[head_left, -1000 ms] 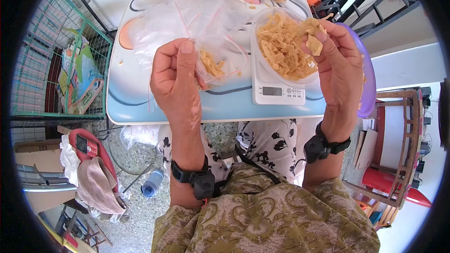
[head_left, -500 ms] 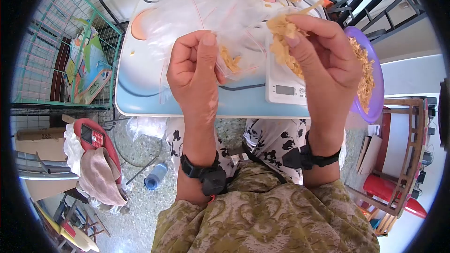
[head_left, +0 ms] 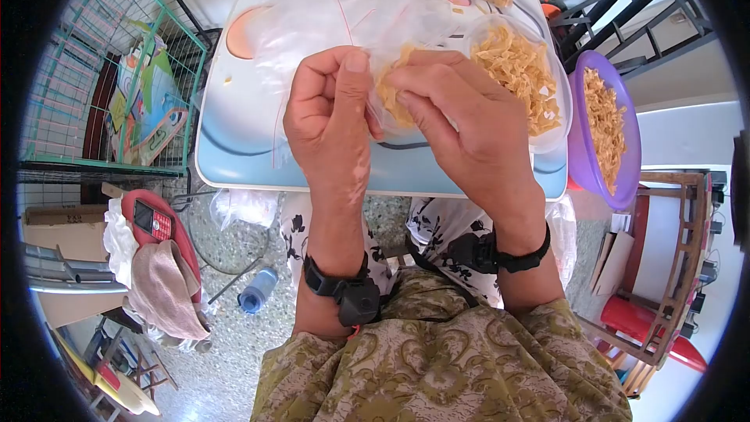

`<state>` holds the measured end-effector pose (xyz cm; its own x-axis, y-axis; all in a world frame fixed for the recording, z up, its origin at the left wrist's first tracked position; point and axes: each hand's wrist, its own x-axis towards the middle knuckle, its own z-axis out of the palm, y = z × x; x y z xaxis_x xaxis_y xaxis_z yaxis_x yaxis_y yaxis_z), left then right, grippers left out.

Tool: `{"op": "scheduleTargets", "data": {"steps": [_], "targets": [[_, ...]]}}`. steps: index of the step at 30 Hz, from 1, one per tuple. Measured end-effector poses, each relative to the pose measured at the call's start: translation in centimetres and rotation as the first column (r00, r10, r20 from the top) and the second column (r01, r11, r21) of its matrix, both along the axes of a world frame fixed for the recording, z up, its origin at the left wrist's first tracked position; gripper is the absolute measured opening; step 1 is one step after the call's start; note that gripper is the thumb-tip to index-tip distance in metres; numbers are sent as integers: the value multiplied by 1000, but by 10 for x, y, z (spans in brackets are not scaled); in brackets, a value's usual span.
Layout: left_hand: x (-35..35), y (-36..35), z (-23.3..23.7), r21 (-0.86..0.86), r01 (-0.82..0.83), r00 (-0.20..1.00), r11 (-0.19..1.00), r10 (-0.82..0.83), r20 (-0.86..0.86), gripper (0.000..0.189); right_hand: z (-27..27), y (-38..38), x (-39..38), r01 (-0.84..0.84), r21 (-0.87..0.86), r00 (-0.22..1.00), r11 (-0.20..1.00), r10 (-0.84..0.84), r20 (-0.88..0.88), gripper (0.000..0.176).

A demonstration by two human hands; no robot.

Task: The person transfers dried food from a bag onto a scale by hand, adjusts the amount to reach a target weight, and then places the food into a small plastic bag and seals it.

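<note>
Item, over the near edge of the desk (head_left: 250, 158): left hand (head_left: 332, 121), grip pinched shut on the rim of a small clear bag (head_left: 380, 126); right hand (head_left: 461, 129), grip closed on a clump of chips (head_left: 391, 87) pushed into the bag's mouth. Adjacent: white bowl (head_left: 559, 129) heaped with the same chips, purple basin (head_left: 580, 148) just beside the desk. Step in hand appears to be filling the bag; releasing the clump cleanly would call for the mouth held wide and the fingers opened well inside it
</note>
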<state>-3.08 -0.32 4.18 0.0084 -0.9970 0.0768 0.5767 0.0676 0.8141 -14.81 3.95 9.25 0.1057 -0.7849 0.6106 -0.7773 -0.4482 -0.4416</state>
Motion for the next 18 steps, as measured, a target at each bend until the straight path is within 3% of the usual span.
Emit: {"op": "scheduleTargets", "data": {"steps": [2,8,18], "targets": [[0,0,0,0,-7,1000,1000,7,10,17,3,2,1,-11,119,997,993,19,-74,16],[-1,1,0,19,-15,999,1000,14,30,18,6,2,-4,-52,238,985,970,89,-146,10],[-3,4,1,-44,-14,992,999,19,123,17,3,-3,-10,-73,323,974,944,138,-181,8]]}}
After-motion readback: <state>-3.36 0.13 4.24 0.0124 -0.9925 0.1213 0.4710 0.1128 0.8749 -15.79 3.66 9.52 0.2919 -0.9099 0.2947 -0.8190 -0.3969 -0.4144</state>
